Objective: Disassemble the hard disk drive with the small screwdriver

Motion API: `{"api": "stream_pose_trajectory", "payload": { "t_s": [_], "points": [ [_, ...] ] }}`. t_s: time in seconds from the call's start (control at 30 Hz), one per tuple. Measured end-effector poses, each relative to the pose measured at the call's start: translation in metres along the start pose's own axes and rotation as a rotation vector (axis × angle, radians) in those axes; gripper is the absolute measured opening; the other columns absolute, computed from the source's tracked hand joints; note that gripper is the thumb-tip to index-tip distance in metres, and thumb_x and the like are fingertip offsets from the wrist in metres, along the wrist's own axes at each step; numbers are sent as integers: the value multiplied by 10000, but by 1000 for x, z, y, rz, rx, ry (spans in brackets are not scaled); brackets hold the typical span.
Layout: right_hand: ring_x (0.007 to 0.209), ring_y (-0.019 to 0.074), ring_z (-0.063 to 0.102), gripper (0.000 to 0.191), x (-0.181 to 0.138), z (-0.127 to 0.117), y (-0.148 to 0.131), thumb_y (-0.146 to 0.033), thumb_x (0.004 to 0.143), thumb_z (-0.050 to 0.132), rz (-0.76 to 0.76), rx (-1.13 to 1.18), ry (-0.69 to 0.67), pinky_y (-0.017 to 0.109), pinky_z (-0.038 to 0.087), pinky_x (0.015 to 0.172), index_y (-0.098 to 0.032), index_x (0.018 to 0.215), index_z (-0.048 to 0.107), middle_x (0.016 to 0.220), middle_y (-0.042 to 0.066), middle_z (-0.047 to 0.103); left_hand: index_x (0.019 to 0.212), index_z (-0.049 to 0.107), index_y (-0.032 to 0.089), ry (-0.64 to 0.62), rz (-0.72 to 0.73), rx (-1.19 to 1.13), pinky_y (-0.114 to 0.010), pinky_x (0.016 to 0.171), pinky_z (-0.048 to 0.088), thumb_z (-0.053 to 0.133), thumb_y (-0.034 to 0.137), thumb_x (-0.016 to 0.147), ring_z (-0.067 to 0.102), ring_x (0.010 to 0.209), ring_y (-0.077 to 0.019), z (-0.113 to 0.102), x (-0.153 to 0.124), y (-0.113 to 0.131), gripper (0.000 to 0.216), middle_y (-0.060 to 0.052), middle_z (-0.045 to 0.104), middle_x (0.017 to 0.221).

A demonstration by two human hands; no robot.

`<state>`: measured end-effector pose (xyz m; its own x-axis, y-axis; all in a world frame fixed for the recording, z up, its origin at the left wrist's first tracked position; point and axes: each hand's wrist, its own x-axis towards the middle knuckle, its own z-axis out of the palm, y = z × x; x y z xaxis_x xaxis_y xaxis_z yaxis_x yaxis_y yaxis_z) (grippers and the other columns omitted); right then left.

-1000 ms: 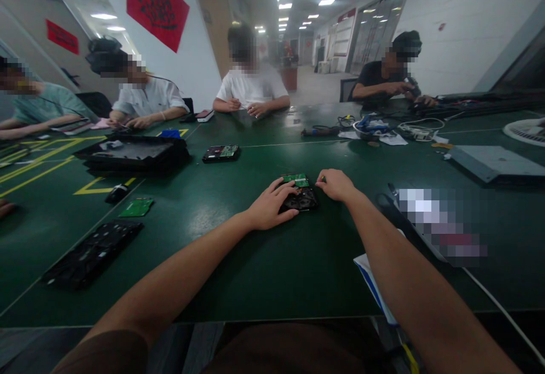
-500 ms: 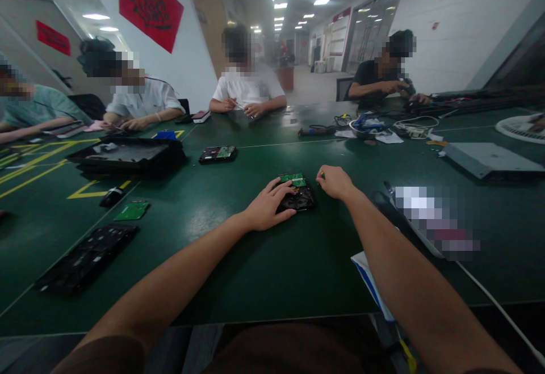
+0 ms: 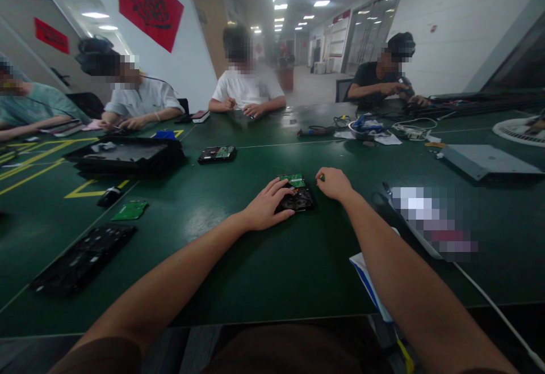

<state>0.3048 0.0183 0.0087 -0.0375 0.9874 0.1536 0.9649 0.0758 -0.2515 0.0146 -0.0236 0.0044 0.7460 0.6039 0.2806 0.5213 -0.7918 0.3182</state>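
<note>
A hard drive [image 3: 301, 198] with a green circuit board on its far part lies on the table before me. My left hand [image 3: 269, 204] holds it from the left, fingers across its top and thumb along the near edge; the hand hides its left side. Just right of the drive, apart from it, my right hand [image 3: 334, 182] is closed in a pinch. A small yellowish bit shows at its fingertips, but what that belongs to is hidden.
On the left lie a green circuit board [image 3: 130, 210], a black plastic frame [image 3: 85, 257] and a black tray [image 3: 128, 152]. Another hard drive [image 3: 217, 154] lies farther off. A grey metal box [image 3: 489, 161] and bundled cables [image 3: 370, 125] are on the right. Several people sit opposite.
The view has shifted very slightly. Both hands and the hard drive keep nearly the same places, with only a small turn of my right hand.
</note>
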Motion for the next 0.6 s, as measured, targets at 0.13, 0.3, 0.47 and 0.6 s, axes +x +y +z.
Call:
{"api": "stream_pose_trajectory", "payload": {
  "t_s": [0.13, 0.3, 0.47, 0.6],
  "points": [
    [1055, 251, 685, 232, 1, 0, 0, -282, 935, 595, 23, -4, -12, 341, 502, 910, -215, 1088, 756, 1170, 101, 748, 1489, 471, 253, -31, 17, -47, -608, 1285, 247, 605, 535, 977, 117, 1622, -362, -3, -1, -3, 600, -138, 217, 1728],
    [1039, 258, 688, 230, 2, 3, 2, -319, 943, 593, 5, 2, 1, 346, 502, 898, -210, 1060, 758, 1156, 111, 752, 1498, 479, 257, -73, 16, -65, -642, 1284, 180, 601, 508, 987, -37, 1621, -395, -11, -3, -18, 581, -123, 26, 1763],
    [1054, 246, 694, 302, 6, 2, 12, -433, 965, 591, 44, 55, 49, 327, 492, 940, -193, 1039, 760, 1114, 106, 772, 1485, 524, 258, -97, -28, -40, -666, 1276, 156, 570, 527, 993, -4, 1618, -425, -22, -6, -22, 562, -118, 17, 1762],
    [1029, 261, 712, 225, 9, -5, 23, -349, 923, 615, 144, 56, 70, 332, 502, 906, -200, 963, 778, 1092, 99, 783, 1410, 588, 261, -39, -156, 23, -652, 1272, 197, 556, 671, 946, 46, 1612, -428, -19, 1, 4, 620, -98, 99, 1756]
  ]
}}
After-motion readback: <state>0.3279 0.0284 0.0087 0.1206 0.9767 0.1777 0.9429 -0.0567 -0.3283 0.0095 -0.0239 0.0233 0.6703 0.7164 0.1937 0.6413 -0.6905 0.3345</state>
